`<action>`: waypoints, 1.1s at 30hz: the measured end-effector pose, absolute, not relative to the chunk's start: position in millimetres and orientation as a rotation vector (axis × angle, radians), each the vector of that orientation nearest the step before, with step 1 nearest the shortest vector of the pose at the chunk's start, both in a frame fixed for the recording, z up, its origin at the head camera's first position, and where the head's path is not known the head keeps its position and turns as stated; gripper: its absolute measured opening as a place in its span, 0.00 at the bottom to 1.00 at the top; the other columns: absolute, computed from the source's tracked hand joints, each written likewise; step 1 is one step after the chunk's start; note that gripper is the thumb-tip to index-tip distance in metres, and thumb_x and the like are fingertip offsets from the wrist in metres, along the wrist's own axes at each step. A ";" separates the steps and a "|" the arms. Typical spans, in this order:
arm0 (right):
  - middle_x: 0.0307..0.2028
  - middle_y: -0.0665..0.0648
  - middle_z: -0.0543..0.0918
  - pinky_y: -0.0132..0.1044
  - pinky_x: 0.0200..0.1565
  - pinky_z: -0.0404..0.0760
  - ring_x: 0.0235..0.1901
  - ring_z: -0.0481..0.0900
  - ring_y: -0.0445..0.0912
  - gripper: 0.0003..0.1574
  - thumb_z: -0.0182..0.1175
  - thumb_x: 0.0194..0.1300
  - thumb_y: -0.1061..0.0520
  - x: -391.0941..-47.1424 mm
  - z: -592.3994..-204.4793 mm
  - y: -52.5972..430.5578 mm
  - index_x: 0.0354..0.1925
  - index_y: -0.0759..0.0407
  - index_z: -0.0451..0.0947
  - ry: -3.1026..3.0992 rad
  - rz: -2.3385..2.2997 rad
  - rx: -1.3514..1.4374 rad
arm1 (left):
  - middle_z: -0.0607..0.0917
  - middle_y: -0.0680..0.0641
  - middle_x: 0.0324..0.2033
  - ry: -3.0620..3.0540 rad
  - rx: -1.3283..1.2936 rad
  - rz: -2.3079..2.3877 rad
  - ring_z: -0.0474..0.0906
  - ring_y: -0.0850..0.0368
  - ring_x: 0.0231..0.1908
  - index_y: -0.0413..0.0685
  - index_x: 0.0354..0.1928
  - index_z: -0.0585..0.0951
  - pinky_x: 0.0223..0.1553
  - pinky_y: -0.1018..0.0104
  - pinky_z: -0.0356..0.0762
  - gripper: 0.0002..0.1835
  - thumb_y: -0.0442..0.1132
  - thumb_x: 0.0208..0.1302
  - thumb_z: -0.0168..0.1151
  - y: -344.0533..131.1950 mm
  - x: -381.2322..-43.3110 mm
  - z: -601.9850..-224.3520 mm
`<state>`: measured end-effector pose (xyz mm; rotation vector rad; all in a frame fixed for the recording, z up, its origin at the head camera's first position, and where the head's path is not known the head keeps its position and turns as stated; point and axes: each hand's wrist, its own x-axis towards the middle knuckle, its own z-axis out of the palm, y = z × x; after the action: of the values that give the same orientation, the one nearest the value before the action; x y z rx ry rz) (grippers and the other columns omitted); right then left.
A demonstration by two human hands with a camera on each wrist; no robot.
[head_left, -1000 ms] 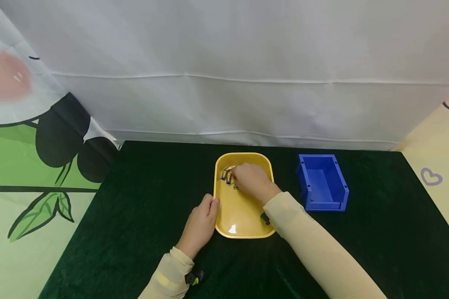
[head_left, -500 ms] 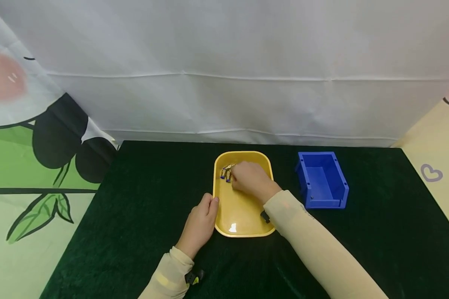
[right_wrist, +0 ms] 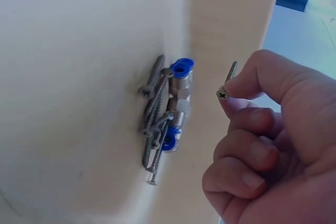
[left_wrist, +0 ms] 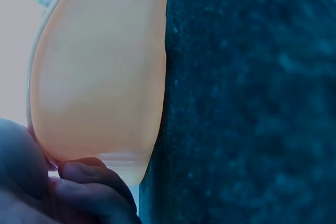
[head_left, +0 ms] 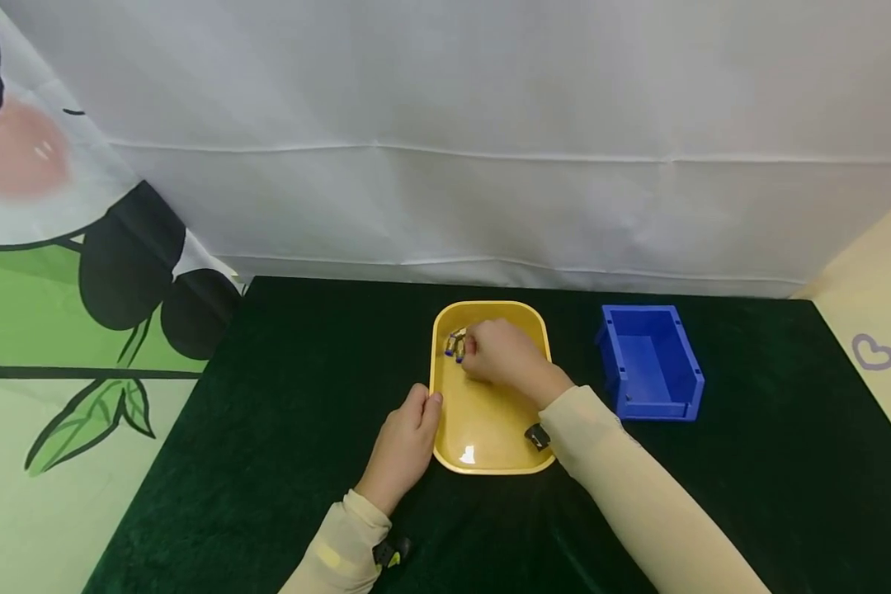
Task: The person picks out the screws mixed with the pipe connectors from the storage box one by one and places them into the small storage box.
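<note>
My right hand (head_left: 501, 353) is over the far part of a shallow yellow tray (head_left: 483, 421). In the right wrist view its thumb and forefinger pinch a cross-head screw (right_wrist: 222, 94), head towards the camera, while the other fingers curl in. Beside it in the tray lies a heap of loose screws (right_wrist: 152, 116) against metal tube fittings with blue ends (right_wrist: 180, 82). My left hand (head_left: 401, 445) grips the tray's left side, thumb at the rim. The left wrist view shows its curled fingers (left_wrist: 89, 182) against the tray's outer wall.
To the right of the tray stands a blue open-fronted bin (head_left: 649, 363). Both rest on a dark green cloth (head_left: 304, 396) that covers the table. A white curtain (head_left: 490, 165) hangs behind the far edge.
A small dark item visible in the tray below my right fingers a second ago no longer shows there. My left hand keeps its grip; the head view has shifted slightly.
</note>
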<state>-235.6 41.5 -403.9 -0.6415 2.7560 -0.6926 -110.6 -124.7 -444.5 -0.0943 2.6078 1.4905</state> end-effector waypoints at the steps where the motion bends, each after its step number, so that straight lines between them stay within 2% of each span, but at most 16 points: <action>1: 0.21 0.52 0.75 0.32 0.24 0.70 0.20 0.75 0.44 0.08 0.62 0.58 0.57 -234.9 -401.9 42.2 0.24 0.54 0.75 2.744 -0.724 -0.630 | 0.78 0.47 0.25 2.602 -0.088 1.500 0.78 0.52 0.22 0.53 0.45 0.71 0.20 0.64 0.72 0.14 0.53 0.80 0.41 -124.9 -110.7 -444.2; 14: 0.22 0.51 0.77 0.32 0.24 0.70 0.20 0.73 0.43 0.07 0.64 0.59 0.58 -224.7 -381.4 52.4 0.25 0.55 0.76 2.750 -0.875 -0.592 | 0.79 0.48 0.26 2.560 -0.064 1.537 0.80 0.46 0.25 0.52 0.46 0.72 0.21 0.62 0.75 0.15 0.53 0.80 0.41 -124.2 -111.6 -443.6; 21: 0.21 0.51 0.77 0.33 0.24 0.70 0.20 0.73 0.43 0.06 0.63 0.59 0.58 -219.4 -371.5 53.9 0.26 0.56 0.77 2.796 -0.882 -0.594 | 0.79 0.48 0.27 2.561 -0.075 1.528 0.79 0.51 0.23 0.52 0.48 0.72 0.22 0.62 0.75 0.14 0.52 0.80 0.41 -124.2 -111.9 -443.4; 33: 0.23 0.53 0.76 0.36 0.26 0.73 0.22 0.73 0.46 0.07 0.64 0.63 0.54 -207.8 -352.9 67.1 0.30 0.55 0.78 2.850 -0.925 -0.495 | 0.80 0.48 0.26 2.566 -0.072 1.515 0.79 0.53 0.22 0.50 0.47 0.72 0.21 0.62 0.75 0.15 0.53 0.80 0.41 -124.5 -111.4 -445.3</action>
<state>-207.8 67.1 -352.9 -0.4955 2.8499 -0.9249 -111.4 -124.5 -445.3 -0.0718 2.5655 1.5151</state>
